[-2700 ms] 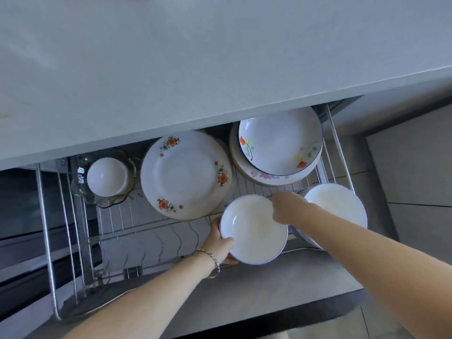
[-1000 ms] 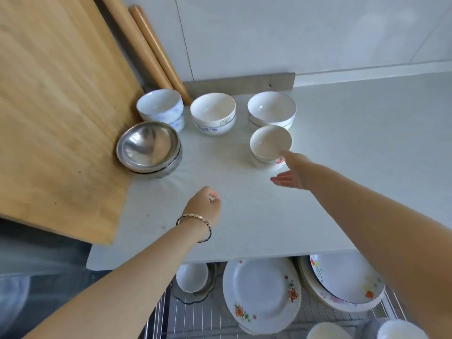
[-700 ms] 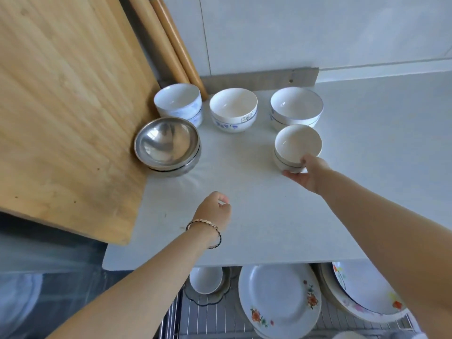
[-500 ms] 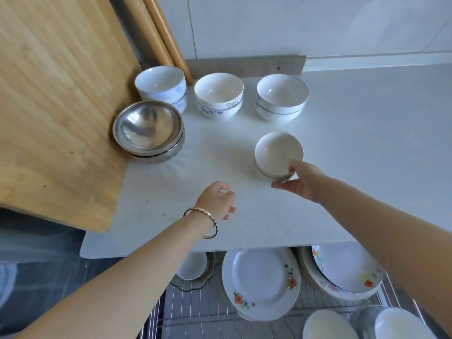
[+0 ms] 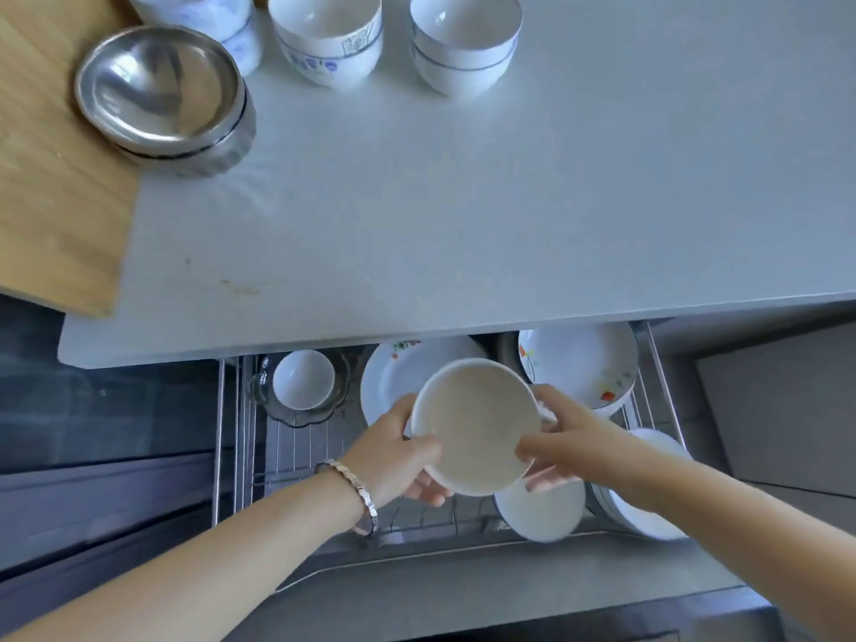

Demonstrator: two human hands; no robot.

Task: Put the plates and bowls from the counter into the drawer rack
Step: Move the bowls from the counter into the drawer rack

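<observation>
A white bowl (image 5: pixel 477 424) is held over the drawer rack (image 5: pixel 296 451) by the left hand (image 5: pixel 393 456) and the right hand (image 5: pixel 569 442).
The round, smooth, glazed bowl is turned mouth-up and slightly tilted; its rim is gripped on opposite sides, thumbs above, fingers curled beneath.

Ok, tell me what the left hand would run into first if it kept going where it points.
The left hand grips the white bowl, pointing forward-right. Going straight on, it would likely meet the floral plate standing in the drawer rack first, though its height above that plate is unclear.
</observation>
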